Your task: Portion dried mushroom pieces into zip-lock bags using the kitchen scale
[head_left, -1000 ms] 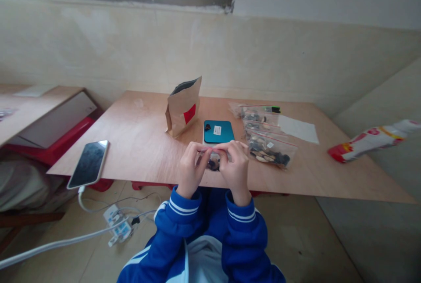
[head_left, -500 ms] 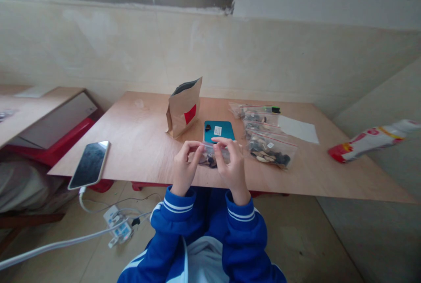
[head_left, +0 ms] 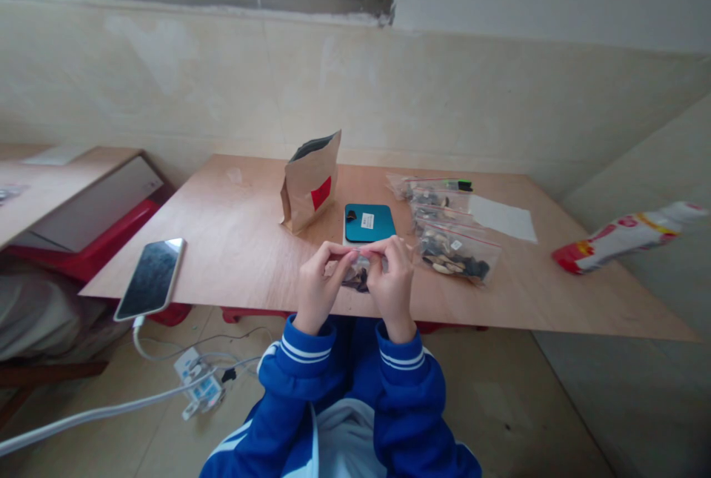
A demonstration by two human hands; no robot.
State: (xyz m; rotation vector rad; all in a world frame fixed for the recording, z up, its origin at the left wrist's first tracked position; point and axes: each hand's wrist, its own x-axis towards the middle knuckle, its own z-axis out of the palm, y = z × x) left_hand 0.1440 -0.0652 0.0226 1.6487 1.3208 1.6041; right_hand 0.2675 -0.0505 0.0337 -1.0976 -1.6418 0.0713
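Note:
Both my hands pinch the top edge of a small clear zip bag [head_left: 358, 272] with dark and pale pieces inside, held just above the near edge of the wooden table [head_left: 238, 241]. My left hand [head_left: 318, 287] grips its left end and my right hand [head_left: 393, 284] its right end, fingertips close together. Right behind the bag lies a teal scale [head_left: 369, 221] with a white label. To its right is a pile of filled zip bags [head_left: 452, 250].
An open brown paper pouch [head_left: 309, 181] with a red label stands left of the scale. A phone [head_left: 149, 276] overhangs the table's left corner, cabled to a power strip [head_left: 200, 387] on the floor. A white sheet [head_left: 503, 217] and a red-white packet [head_left: 627, 235] lie at right.
My hands spread apart along the bag's top edge half a second ago, then drew back together, with fingertips nearly meeting now. Nothing else moved.

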